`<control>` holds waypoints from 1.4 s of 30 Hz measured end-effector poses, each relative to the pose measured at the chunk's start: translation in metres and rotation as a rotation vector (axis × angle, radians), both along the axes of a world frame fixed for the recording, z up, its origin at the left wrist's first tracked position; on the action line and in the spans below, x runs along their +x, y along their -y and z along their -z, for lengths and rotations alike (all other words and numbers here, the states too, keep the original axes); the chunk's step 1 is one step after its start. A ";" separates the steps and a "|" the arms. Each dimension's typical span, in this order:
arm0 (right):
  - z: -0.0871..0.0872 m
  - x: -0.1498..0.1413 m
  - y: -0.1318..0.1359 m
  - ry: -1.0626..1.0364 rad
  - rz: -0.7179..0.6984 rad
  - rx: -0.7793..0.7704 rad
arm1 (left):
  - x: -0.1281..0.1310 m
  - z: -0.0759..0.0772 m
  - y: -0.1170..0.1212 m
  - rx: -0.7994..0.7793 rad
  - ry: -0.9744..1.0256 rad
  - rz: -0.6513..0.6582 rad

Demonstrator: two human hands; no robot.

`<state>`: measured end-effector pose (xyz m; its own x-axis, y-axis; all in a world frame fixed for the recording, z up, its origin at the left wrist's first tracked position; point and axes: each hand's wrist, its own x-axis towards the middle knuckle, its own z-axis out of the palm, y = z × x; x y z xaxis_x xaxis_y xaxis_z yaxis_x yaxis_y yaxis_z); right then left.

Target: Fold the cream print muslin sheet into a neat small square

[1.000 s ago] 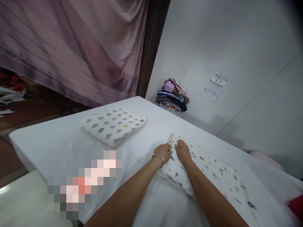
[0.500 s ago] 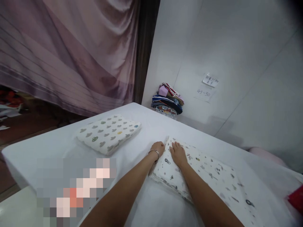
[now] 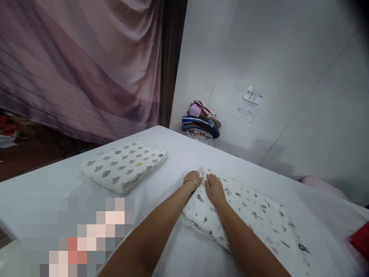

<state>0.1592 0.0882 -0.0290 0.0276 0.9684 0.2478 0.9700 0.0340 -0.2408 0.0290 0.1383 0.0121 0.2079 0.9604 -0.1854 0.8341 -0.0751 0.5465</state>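
A folded white cloth (image 3: 253, 219) with small grey and brown printed figures lies in layers on the white-covered table. At its far left corner, my left hand (image 3: 192, 178), with a bracelet at the wrist, has its fingers closed on the cloth's edge, where a small fold stands up. Just right of it, my right hand (image 3: 215, 190) rests flat on top of the cloth, fingers stretched out. Further left on the table sits another folded cloth (image 3: 124, 166), white with grey cloud-like prints and a few coloured ones; neither hand touches it.
Against the white wall (image 3: 288, 77), a stack of folded fabrics (image 3: 201, 120) stands past the table (image 3: 161, 134). Paper notes (image 3: 252, 96) hang there. A pink curtain (image 3: 95, 65) covers the left side. Something red (image 3: 360, 240) lies at the right edge. A pixelated patch hides the lower left.
My left hand has shifted slightly, and the cloth's corner beside it now lifts into a small fold. My right hand stays in nearly the same place. The view has turned a little.
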 end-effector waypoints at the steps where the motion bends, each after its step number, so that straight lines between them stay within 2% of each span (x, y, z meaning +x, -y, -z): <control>1: 0.000 0.000 0.000 0.000 0.001 0.002 | -0.001 0.001 -0.001 -0.002 -0.003 -0.003; 8: 0.003 0.001 -0.001 0.005 0.009 0.010 | -0.001 0.007 -0.009 0.002 -0.004 -0.021; 13: 0.005 0.001 0.001 0.007 0.099 0.066 | 0.007 0.009 -0.017 0.030 -0.003 -0.032; 18: 0.004 0.000 0.001 -0.016 0.145 0.054 | 0.016 0.007 -0.024 0.029 -0.013 -0.027; 27: 0.003 0.003 0.001 -0.107 0.116 0.059 | 0.021 0.010 -0.025 0.079 -0.006 -0.047; 34: 0.001 0.002 0.001 -0.136 0.103 0.074 | 0.022 0.009 -0.032 0.059 0.007 -0.061; 42: 0.003 0.001 0.000 -0.088 0.104 0.020 | 0.030 0.013 -0.040 0.052 0.057 -0.087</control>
